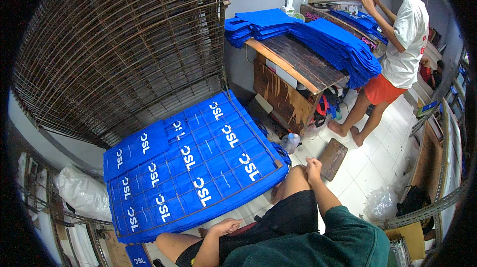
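I sit with my left hand (226,226) over my left thigh, its fingers curled together and nothing visible in them. My right hand (313,166) rests by my right knee, closed in a loose fist with nothing showing in it. In front of me lie blue fabric bag panels (171,167) with white print, spread in rows over a low rack level. A wire grid frame (238,185) lies over them, near both hands but touched by neither. Above it, many rusty wire shelves (124,43) of the drying rack are tilted up.
Blue fabric stacks (328,43) cover a worn wooden table (298,63). A co-worker (405,38) in a white shirt stands beside it, both hands raised. On the tiled floor are a brown block (334,159) and plastic bottles (290,142). A plastic-wrapped bundle (82,192) sits at left.
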Tool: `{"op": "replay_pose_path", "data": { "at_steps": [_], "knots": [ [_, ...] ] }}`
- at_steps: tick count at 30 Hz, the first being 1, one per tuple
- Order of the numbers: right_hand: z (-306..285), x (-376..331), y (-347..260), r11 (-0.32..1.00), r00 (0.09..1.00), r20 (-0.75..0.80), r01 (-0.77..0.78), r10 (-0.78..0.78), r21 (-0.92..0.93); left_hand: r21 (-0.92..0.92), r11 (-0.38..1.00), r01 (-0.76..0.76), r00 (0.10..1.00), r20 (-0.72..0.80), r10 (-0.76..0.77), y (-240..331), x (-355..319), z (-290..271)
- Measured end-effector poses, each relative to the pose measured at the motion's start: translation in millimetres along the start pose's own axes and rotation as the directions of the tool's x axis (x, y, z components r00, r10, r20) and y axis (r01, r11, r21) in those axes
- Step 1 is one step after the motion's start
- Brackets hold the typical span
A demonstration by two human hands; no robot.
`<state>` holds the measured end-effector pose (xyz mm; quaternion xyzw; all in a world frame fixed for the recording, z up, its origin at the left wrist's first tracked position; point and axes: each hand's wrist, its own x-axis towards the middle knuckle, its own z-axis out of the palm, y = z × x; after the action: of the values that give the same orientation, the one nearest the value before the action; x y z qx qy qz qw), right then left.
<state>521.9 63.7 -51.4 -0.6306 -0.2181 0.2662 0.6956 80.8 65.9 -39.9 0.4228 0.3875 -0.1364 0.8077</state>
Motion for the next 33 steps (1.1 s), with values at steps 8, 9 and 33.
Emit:
{"op": "replay_pose_path", "data": {
  "at_steps": [8,9,33],
  "knots": [
    [-45,3,-11,0.456,0.752,0.635,-0.634,0.177,0.624,-0.534,0.844,-0.052,0.885,0.367,0.287,-10,-29,-10],
    [-43,4,-14,0.461,0.726,0.669,-0.654,0.160,0.600,-0.530,0.847,-0.049,0.884,0.372,0.284,-12,-30,-12],
    [67,295,-393,0.624,0.533,-0.399,0.352,-0.746,-0.698,-0.457,0.852,-0.255,0.923,0.148,0.356,37,-75,73]
  ]
}}
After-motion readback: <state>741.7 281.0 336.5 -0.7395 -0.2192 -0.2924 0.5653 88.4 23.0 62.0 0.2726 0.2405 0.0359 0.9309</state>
